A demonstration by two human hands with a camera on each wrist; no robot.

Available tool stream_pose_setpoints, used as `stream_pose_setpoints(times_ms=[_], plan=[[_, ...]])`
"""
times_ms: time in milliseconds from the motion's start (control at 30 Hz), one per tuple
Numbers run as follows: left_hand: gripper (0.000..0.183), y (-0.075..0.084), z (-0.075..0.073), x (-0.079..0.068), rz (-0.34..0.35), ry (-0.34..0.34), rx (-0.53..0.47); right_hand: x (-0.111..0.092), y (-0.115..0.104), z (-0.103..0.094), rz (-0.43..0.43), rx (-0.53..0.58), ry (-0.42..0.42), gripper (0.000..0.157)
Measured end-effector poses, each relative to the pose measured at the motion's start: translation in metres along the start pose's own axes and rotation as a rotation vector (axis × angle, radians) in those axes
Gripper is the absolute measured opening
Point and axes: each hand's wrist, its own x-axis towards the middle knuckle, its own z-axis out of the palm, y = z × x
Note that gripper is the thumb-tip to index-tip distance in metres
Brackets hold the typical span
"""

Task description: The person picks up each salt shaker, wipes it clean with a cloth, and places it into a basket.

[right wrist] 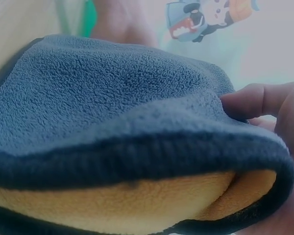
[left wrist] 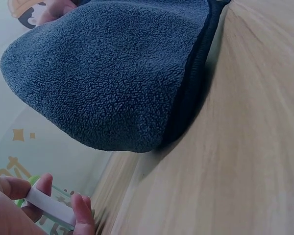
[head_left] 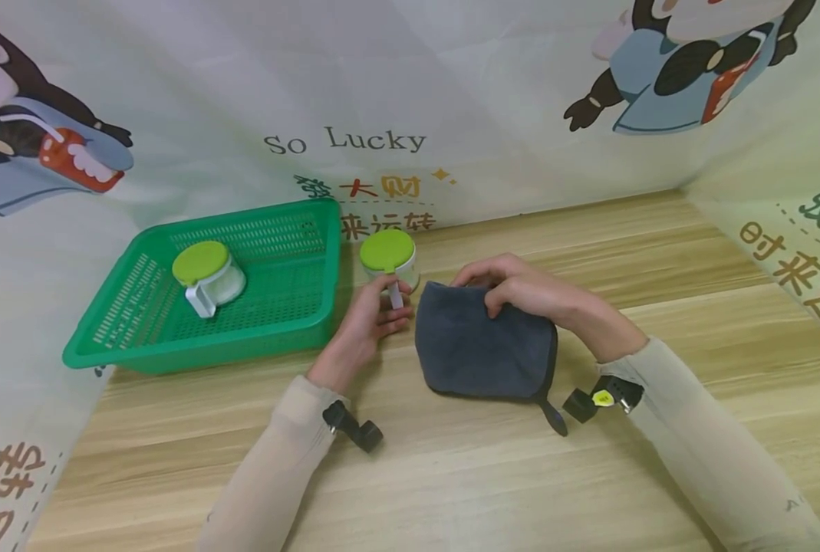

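My left hand (head_left: pixel 363 326) grips the white handle (left wrist: pixel 51 207) of a clear jar with a lime-green lid (head_left: pixel 387 250), which stands upright beside the basket. Thumb and fingers lie on either side of that handle. In my right hand (head_left: pixel 530 290) is a folded cleaning cloth (head_left: pixel 482 349), pinched at its upper edge with the thumb in front. The cloth is dark grey outside and tan inside (right wrist: pixel 112 205), with dark edging and a small hanging loop (head_left: pixel 553 418). Its left edge hangs close to the left fingertips.
A green plastic basket (head_left: pixel 226 349) sits at the left, holding a second handled jar (head_left: pixel 205 272) with a lime-green lid. Behind the wood-grain table (head_left: pixel 416 475) hangs a printed white curtain (head_left: pixel 492 100), with another printed sheet (head_left: pixel 796 253) at the right.
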Motion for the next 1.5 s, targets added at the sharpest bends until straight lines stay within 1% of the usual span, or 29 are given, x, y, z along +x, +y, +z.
stream_pose_setpoints(times_ms=[233, 467, 733, 867, 1000, 1233, 1400, 1500], plan=[[0.027, 0.002, -0.001, 0.001, 0.006, -0.010, -0.005, 0.003, 0.001, 0.001, 0.016, -0.016, -0.009, 0.057], [0.028, 0.004, -0.002, 0.003, 0.002, -0.025, -0.018, 0.009, 0.005, 0.003, 0.040, -0.020, -0.065, 0.054], [0.030, 0.006, -0.001, 0.005, -0.007, -0.034, -0.022, 0.005, 0.001, 0.000, 0.018, -0.018, -0.056, 0.053], [0.028, 0.005, -0.003, 0.005, -0.013, -0.031, -0.027, 0.005, 0.001, -0.001, 0.010, -0.008, -0.057, 0.053], [0.027, 0.005, -0.004, 0.003, -0.008, -0.017, -0.033, 0.005, -0.001, 0.000, -0.001, -0.001, -0.058, 0.052], [0.028, 0.006, -0.007, -0.002, 0.022, 0.034, -0.024, 0.004, -0.002, -0.001, -0.006, -0.010, -0.046, 0.053], [0.028, 0.011, -0.006, -0.008, 0.040, 0.023, 0.002, 0.001, -0.002, -0.002, -0.013, -0.023, -0.022, 0.053], [0.028, 0.016, -0.003, -0.014, 0.071, 0.008, 0.011, -0.002, -0.001, -0.003, -0.021, -0.034, 0.004, 0.053]])
